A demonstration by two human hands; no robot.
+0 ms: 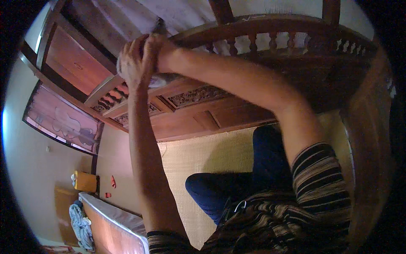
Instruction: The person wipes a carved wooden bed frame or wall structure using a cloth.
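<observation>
Both of my arms reach up over a carved wooden bed frame [203, 111]. My left hand [134, 63] is raised at the upper left, its fingers bent, against the side of my right hand [161, 47]. A small dark object [160, 27] shows just above my right hand; what it is and how it is held is blurred. Some pale cloth [158, 81] lies under the hands, behind the wooden rail. Whitish fabric [190, 14] hangs behind them. The fingers of my right hand are mostly hidden.
A turned-spindle railing [253, 44] runs along the top. My crossed legs [222, 187] rest on a woven mat [180, 162]. At the lower left are a mattress [117, 219], a bundle of blue-grey cloth [81, 225] and a yellow container [85, 181]. A curtained window [63, 117] is at the left.
</observation>
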